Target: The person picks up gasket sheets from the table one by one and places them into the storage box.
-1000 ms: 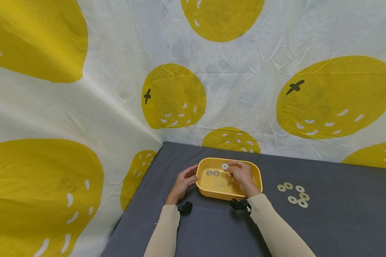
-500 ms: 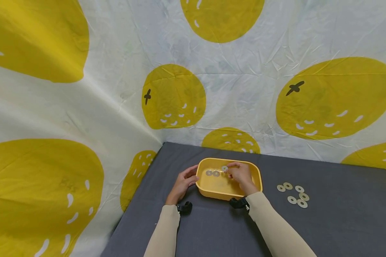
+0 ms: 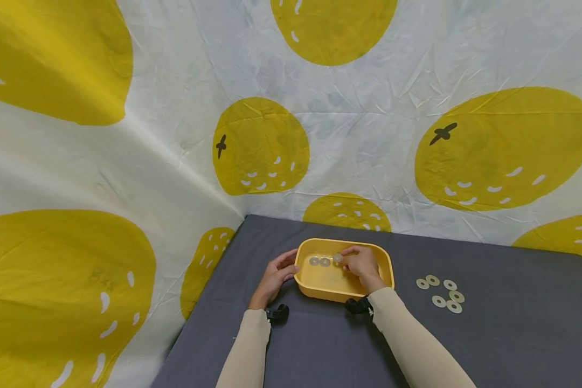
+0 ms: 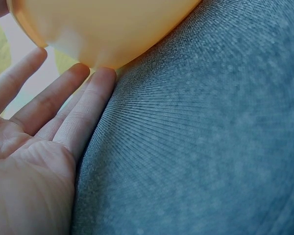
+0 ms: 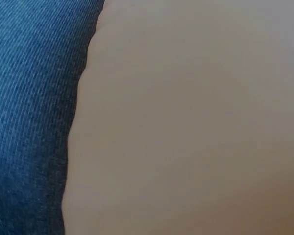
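Observation:
A yellow plastic tray point(image 3: 320, 279) stands on the dark grey cloth. Two flat round washers point(image 3: 325, 262) lie side by side inside it. Just right of them, the thumb and fingers of my right hand point(image 3: 362, 264) pinch another washer point(image 3: 337, 258), low over the tray floor; whether it touches the floor I cannot tell. My left hand point(image 3: 275, 276) is at the tray's left end, thumb at the rim. In the left wrist view, its fairly straight fingers point(image 4: 90, 105) touch the tray's outer wall point(image 4: 112, 29). The right wrist view shows mostly the beige sleeve point(image 5: 186, 117), with the hand hidden.
Several more washers point(image 3: 438, 301) lie loosely grouped on the grey cloth point(image 3: 509, 323) to the right of the tray. A white curtain point(image 3: 359, 151) with yellow fruit prints hangs behind the table and along its left side.
My right hand has brought the pinched washer down and slightly toward me, level with the two in the tray. My left hand stays in place at the tray's left end.

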Demonstrator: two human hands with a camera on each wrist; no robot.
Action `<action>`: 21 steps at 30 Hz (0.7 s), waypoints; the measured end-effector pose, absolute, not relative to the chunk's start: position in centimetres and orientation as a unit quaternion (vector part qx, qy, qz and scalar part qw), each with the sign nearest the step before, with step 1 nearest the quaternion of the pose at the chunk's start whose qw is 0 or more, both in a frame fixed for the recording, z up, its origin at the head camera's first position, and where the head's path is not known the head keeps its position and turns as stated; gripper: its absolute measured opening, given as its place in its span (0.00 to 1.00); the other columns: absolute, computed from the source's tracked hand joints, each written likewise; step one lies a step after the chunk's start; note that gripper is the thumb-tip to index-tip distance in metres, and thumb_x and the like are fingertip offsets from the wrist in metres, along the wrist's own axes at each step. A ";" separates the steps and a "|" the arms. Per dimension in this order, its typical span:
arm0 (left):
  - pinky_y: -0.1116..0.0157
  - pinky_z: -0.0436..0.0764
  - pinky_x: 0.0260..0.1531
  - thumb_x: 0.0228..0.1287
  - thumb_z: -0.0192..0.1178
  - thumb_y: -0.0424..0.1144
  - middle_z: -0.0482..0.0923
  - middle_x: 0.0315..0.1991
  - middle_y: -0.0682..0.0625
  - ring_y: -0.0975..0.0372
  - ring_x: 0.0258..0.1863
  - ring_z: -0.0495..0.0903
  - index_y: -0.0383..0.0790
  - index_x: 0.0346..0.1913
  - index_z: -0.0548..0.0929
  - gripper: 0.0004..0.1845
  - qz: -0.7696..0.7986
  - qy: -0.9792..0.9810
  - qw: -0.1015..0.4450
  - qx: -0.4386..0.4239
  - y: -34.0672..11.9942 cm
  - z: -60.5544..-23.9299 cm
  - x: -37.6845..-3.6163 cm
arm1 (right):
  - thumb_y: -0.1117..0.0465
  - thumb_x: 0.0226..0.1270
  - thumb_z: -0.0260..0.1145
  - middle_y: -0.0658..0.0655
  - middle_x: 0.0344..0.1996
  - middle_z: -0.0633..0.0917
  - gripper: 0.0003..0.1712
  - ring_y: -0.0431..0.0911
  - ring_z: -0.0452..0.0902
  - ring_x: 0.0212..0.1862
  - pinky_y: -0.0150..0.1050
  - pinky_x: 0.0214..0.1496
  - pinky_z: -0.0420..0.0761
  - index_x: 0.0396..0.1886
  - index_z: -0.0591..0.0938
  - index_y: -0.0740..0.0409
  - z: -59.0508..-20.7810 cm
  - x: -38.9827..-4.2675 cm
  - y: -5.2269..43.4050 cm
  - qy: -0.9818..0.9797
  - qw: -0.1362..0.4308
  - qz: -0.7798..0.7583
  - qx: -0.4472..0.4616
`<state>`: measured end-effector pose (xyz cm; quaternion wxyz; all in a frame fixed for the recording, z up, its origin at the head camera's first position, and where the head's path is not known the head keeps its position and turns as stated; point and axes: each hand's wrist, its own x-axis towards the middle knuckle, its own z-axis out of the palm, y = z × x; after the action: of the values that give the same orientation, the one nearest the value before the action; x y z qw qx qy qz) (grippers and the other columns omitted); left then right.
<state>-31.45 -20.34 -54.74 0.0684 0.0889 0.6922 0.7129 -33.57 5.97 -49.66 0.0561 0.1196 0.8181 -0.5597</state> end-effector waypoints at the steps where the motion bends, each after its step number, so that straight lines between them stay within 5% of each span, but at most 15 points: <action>1: 0.61 0.83 0.58 0.71 0.61 0.32 0.75 0.69 0.39 0.46 0.66 0.77 0.47 0.74 0.72 0.29 0.713 0.692 0.068 0.088 -20.3 -54.7 -31.4 | 0.65 0.61 0.73 0.59 0.29 0.89 0.14 0.44 0.83 0.24 0.34 0.28 0.76 0.47 0.88 0.62 -49.6 -33.6 6.0 0.825 0.057 -0.550 0.118; 16: 0.60 0.83 0.59 0.70 0.62 0.34 0.76 0.68 0.40 0.48 0.65 0.78 0.48 0.73 0.74 0.29 0.710 0.696 0.070 0.080 -20.3 -54.7 -31.6 | 0.61 0.63 0.72 0.59 0.30 0.90 0.11 0.48 0.85 0.28 0.35 0.29 0.71 0.45 0.89 0.58 -49.8 -33.6 5.9 0.856 0.030 -0.500 0.129; 21: 0.60 0.82 0.60 0.70 0.62 0.34 0.76 0.69 0.40 0.48 0.66 0.78 0.48 0.73 0.74 0.29 0.710 0.696 0.069 0.082 -20.3 -54.7 -31.4 | 0.63 0.71 0.67 0.65 0.40 0.89 0.12 0.56 0.86 0.35 0.36 0.33 0.81 0.49 0.86 0.63 -49.8 -33.7 5.8 0.802 -0.027 -0.589 0.096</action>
<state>-31.45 -20.31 -54.70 0.0689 0.0818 0.6956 0.7104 -33.69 5.79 -49.85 -0.0269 0.0957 0.8017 -0.5895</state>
